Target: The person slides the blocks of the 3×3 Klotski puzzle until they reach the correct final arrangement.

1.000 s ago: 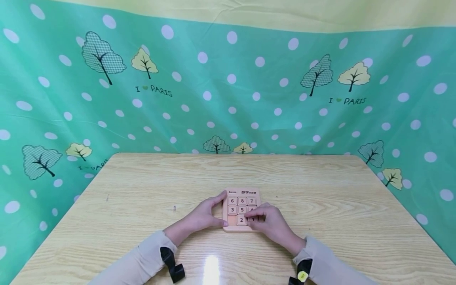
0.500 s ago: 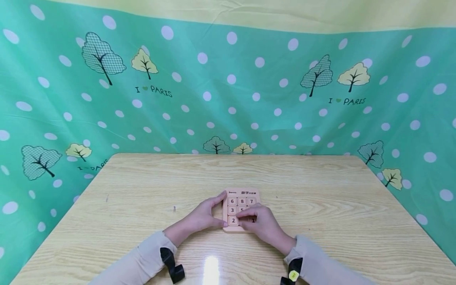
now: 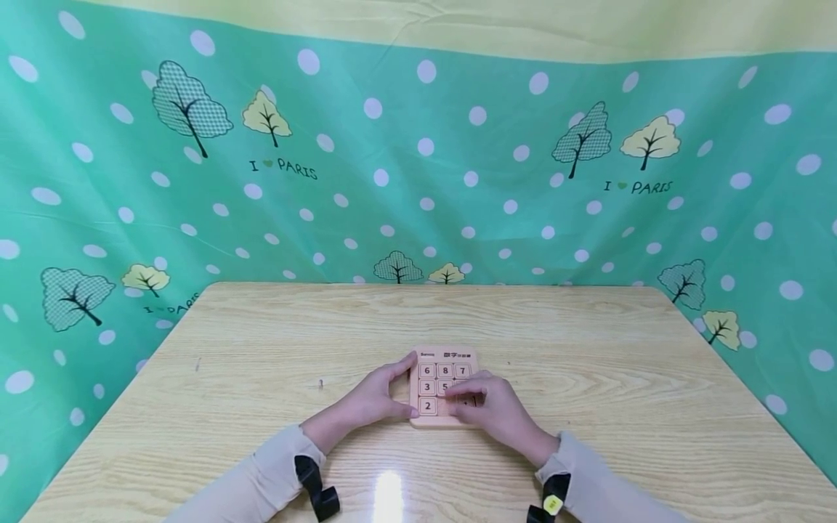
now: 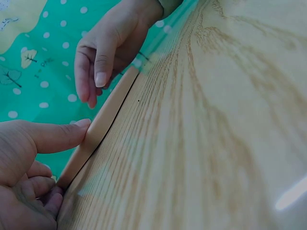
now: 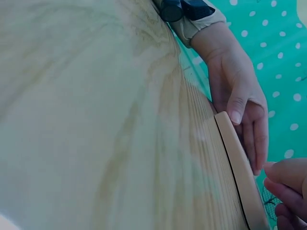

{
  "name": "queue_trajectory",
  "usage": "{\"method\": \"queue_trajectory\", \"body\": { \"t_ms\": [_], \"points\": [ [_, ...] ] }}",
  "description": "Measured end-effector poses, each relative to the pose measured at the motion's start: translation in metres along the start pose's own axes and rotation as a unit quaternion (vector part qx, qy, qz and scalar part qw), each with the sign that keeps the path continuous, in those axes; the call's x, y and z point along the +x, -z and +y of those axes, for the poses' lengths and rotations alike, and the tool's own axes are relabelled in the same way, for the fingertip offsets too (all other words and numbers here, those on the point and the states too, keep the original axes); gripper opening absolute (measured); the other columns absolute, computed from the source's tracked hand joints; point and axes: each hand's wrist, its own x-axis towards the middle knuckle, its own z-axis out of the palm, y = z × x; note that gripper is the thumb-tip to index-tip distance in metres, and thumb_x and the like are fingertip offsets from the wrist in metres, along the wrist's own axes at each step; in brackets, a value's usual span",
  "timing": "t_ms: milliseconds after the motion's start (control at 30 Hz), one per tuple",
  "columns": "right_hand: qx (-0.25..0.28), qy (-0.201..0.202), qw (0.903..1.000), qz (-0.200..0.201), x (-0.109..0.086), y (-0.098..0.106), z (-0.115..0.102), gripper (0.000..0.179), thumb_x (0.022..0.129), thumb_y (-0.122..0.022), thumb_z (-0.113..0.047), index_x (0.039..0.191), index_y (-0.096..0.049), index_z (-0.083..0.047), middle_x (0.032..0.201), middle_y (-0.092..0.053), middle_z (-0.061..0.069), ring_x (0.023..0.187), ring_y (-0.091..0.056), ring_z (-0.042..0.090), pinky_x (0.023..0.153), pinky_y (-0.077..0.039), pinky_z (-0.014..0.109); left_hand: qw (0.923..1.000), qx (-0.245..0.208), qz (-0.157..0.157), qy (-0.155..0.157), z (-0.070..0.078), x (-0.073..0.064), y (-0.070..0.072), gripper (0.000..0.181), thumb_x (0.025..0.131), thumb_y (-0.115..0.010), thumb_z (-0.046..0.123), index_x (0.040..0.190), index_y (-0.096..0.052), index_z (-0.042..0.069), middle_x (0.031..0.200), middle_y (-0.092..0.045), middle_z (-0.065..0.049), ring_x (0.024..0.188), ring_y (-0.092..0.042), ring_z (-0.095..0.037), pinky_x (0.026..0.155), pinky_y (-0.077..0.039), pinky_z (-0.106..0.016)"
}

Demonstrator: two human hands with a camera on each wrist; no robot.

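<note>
A pink sliding number puzzle [image 3: 428, 420] lies flat on the table. My left hand [image 3: 371, 396] holds its left side, the thumb at the near left corner and the fingers along the edge farther up. Over the right part of the puzzle is my right hand [image 3: 498, 408], thumb and fingertips close above the lower tiles. Tile 2 [image 3: 428, 406] sits in the bottom left slot, and a bare slot shows to its right. Tiles 6, 8, 7, 3 and part of 5 are visible. The right hand covers most of the tiles at the lower right.
The wooden table [image 3: 294, 327] carries a bright light reflection at its near edge. Behind it hangs a green dotted cloth [image 3: 418, 160] with printed trees. Black straps [image 3: 317, 487] are on both wrists.
Tile 2 has slid from the bottom middle slot to the bottom left one. My right hand went left with it, then came back right. The left hand stays on the edge.
</note>
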Motion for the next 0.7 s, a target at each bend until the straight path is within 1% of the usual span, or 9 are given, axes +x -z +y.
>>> {"method": "queue_trajectory", "body": {
  "t_ms": [67,133,233,333,567,700],
  "points": [
    [0.004,-0.011,0.9999,0.003,-0.002,0.005,0.002,0.022,0.076,-0.078,-0.017,0.097,-0.075,-0.017,0.094,-0.065,-0.009,0.091,-0.056,0.014,0.08,-0.045,0.026,1.0,-0.002,0.0,-0.001,-0.009,0.004,0.0,0.095,0.07,-0.081,0.01,0.148,-0.027,0.006,0.153,-0.026,-0.008,0.142,-0.018,-0.028,0.116,-0.013,-0.046],
    [0.008,-0.02,0.9998,0.005,-0.004,0.01,0.004,0.022,0.076,-0.077,-0.017,0.098,-0.075,-0.018,0.094,-0.065,-0.01,0.091,-0.056,0.014,0.078,-0.045,0.026,1.0,-0.004,0.0,0.0,-0.008,0.003,0.0,0.095,0.07,-0.081,0.01,0.147,-0.027,0.006,0.154,-0.026,-0.008,0.142,-0.018,-0.028,0.116,-0.012,-0.046],
    [0.011,-0.031,0.9994,0.01,-0.006,0.016,0.009,0.022,0.076,-0.078,-0.019,0.098,-0.075,-0.019,0.095,-0.067,-0.011,0.094,-0.057,0.013,0.084,-0.044,0.029,1.0,-0.004,-0.002,-0.001,-0.007,0.003,0.0,0.095,0.07,-0.081,0.011,0.147,-0.027,0.005,0.154,-0.025,-0.008,0.142,-0.018,-0.028,0.116,-0.012,-0.045],
    [0.008,-0.037,0.9992,0.013,-0.009,0.02,0.014,0.023,0.075,-0.078,-0.02,0.097,-0.075,-0.021,0.097,-0.068,-0.01,0.095,-0.057,0.013,0.087,-0.043,0.033,1.0,-0.002,-0.004,-0.002,-0.007,0.003,0.0,0.095,0.07,-0.081,0.012,0.147,-0.027,0.004,0.154,-0.025,-0.008,0.142,-0.017,-0.028,0.116,-0.011,-0.045],
    [0.002,-0.034,0.9993,0.012,-0.013,0.025,0.021,0.024,0.074,-0.078,-0.019,0.098,-0.074,-0.018,0.1,-0.069,-0.003,0.097,-0.057,0.018,0.087,-0.043,0.036,1.0,0.001,-0.004,0.002,-0.007,0.004,0.0,0.096,0.07,-0.081,0.012,0.148,-0.026,0.004,0.153,-0.026,-0.009,0.143,-0.017,-0.029,0.116,-0.009,-0.046],
    [0.001,-0.036,0.9992,0.015,-0.014,0.026,0.022,0.023,0.074,-0.078,-0.017,0.097,-0.074,-0.017,0.1,-0.068,-0.004,0.097,-0.057,0.019,0.087,-0.044,0.035,1.0,0.004,-0.005,0.002,-0.007,0.004,0.0,0.096,0.07,-0.081,0.012,0.148,-0.025,0.004,0.153,-0.026,-0.009,0.142,-0.017,-0.029,0.116,-0.01,-0.046]
  ]
}}
